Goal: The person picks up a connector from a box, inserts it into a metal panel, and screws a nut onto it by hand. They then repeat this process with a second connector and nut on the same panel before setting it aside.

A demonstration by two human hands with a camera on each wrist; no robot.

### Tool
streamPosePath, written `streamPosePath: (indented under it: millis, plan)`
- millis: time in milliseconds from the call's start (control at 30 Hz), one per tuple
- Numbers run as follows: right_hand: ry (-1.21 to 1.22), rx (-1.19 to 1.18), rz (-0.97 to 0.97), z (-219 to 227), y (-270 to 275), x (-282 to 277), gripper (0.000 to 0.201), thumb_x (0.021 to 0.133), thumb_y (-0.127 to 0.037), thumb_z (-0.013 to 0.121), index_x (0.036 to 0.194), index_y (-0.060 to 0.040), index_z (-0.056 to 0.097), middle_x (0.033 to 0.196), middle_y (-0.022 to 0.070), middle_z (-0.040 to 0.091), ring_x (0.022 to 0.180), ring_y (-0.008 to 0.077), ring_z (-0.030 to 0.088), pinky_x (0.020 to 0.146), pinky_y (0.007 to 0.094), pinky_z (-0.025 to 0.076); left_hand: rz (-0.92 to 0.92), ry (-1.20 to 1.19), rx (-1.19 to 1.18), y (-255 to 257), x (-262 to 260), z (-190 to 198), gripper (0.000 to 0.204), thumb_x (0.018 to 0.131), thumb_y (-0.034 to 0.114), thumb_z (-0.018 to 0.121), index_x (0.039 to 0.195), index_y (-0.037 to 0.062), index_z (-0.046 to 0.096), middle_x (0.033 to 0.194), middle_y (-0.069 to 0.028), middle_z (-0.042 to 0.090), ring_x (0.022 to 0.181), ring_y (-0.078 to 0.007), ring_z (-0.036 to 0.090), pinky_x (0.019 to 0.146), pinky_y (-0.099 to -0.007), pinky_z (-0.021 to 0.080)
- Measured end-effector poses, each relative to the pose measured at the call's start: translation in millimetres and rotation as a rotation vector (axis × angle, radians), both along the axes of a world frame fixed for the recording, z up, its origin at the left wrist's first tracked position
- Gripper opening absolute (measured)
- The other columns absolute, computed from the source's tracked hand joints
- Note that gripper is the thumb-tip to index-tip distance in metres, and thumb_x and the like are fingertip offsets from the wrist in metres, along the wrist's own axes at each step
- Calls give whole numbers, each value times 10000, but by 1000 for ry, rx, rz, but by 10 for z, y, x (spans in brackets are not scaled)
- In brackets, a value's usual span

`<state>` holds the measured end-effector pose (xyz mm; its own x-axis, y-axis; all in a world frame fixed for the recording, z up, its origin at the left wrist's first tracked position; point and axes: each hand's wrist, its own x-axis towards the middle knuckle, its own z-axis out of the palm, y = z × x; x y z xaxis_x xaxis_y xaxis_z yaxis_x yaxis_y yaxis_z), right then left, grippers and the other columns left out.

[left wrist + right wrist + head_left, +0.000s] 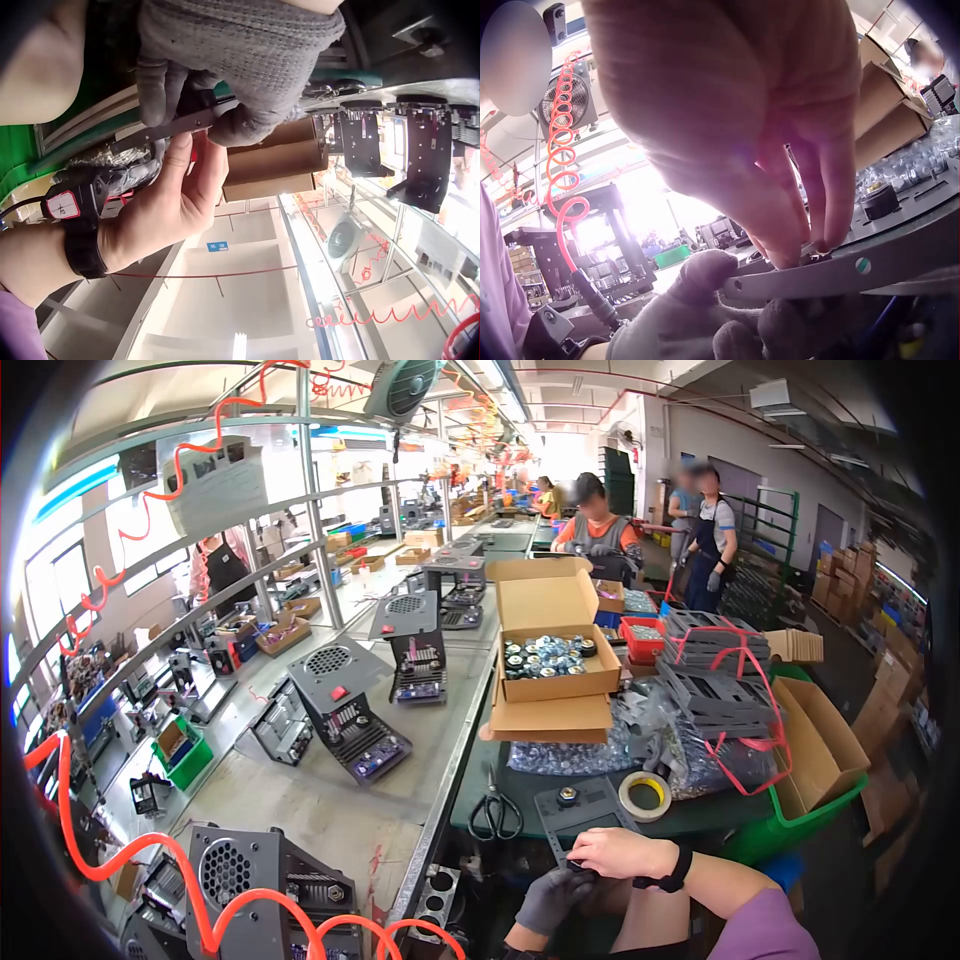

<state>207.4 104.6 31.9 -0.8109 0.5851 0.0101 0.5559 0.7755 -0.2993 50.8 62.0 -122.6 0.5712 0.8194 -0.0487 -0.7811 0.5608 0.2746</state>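
My left hand [548, 900], in a grey knit glove, grips the near end of a flat grey panel [602, 801]; thumb and fingers close on its edge in the left wrist view. My bare right hand [622, 854] bends over the same end from above. Its fingertips pinch a small part [811, 259] right at the panel's surface, mostly hidden by the fingers. A rectangular opening runs through the panel. Farther along it sits a round black piece [879, 202] with a brass-coloured top. The panel's edge strip [142, 138] shows small holes.
Scissors [494, 816] and a tape roll [627, 797] lie beside the panel on the green bench. Behind stand an open carton [550, 690] of round parts, bagged parts [570, 758] and strapped grey panels [715, 698]. Grey assemblies [335, 665] line the left; an orange hose [130, 850] coils nearby.
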Motion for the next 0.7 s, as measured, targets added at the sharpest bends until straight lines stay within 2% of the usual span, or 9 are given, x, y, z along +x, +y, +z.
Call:
streamPosePath:
  millis: [67, 100, 167, 233, 367, 500, 567, 633, 700]
  plan:
    - [-58, 26, -48, 2, -45, 35, 241, 811, -101, 612, 1039, -26, 630, 970, 106, 587, 945, 282, 579, 816, 363, 489, -28, -10, -49, -17, 44, 40, 331, 905, 156, 483, 1168, -36, 546, 1158, -156, 604, 1104, -292, 571, 960, -425, 442]
    - [-82, 37, -62, 23, -58, 19, 214, 811, -88, 604, 1014, -21, 629, 954, 106, 578, 927, 285, 575, 804, 367, 489, -9, -37, -16, -4, 66, -120, 326, 902, 157, 487, 1161, -29, 555, 1144, -148, 614, 1098, -289, 575, 951, -415, 447]
    - [-53, 14, -39, -21, -39, 14, 237, 793, -54, 596, 1025, -15, 627, 997, 103, 590, 945, 282, 575, 818, 365, 489, -29, 17, -54, -17, 24, 117, 325, 899, 161, 490, 1155, -26, 562, 1141, -151, 617, 1102, -292, 573, 945, -413, 449]
    - [-28, 8, 7, 7, -6, 56, 254, 781, -41, 596, 1031, -14, 627, 1033, 100, 595, 962, 280, 576, 829, 361, 489, -37, 32, -30, -8, 10, 177, 326, 899, 161, 490, 1156, -26, 561, 1151, -154, 613, 1111, -296, 569, 949, -415, 446]
    - [33, 5, 106, 10, 18, 117, 306, 746, -12, 591, 1050, -12, 625, 1128, 94, 600, 1011, 272, 575, 865, 349, 490, -66, 32, 6, 1, -11, 139, 327, 896, 159, 491, 1155, -30, 559, 1174, -166, 599, 1140, -311, 552, 962, -421, 434]
    - [49, 31, 110, 10, -8, 134, 310, 749, -10, 583, 1056, -17, 626, 1124, 94, 606, 1015, 269, 579, 865, 341, 499, -69, 8, -6, 7, -13, 110, 341, 895, 157, 482, 1168, -36, 547, 1183, -176, 591, 1152, -327, 542, 967, -431, 429]
    - [84, 69, 100, -35, 5, 143, 270, 787, -50, 600, 1054, -26, 626, 1086, 102, 606, 978, 270, 593, 845, 342, 502, -80, -9, 40, 38, 2, 105, 341, 892, 154, 481, 1167, -38, 547, 1177, -166, 594, 1142, -324, 546, 968, -434, 428]
    - [-48, 47, -13, -49, -8, 92, 229, 832, -128, 614, 1041, -35, 631, 1005, 109, 599, 933, 273, 603, 812, 350, 502, -66, 13, -34, 36, 5, 52, 325, 894, 157, 476, 1148, -29, 557, 1158, -158, 606, 1125, -321, 553, 956, -437, 433]
    - [-51, 124, -53, -91, -20, 60, 223, 859, -237, 613, 919, -23, 622, 876, 122, 565, 834, 286, 590, 727, 379, 492, -65, -105, -44, 30, -15, -66, 308, 898, 170, 472, 1123, -16, 570, 1132, -157, 620, 1106, -323, 561, 940, -442, 438]
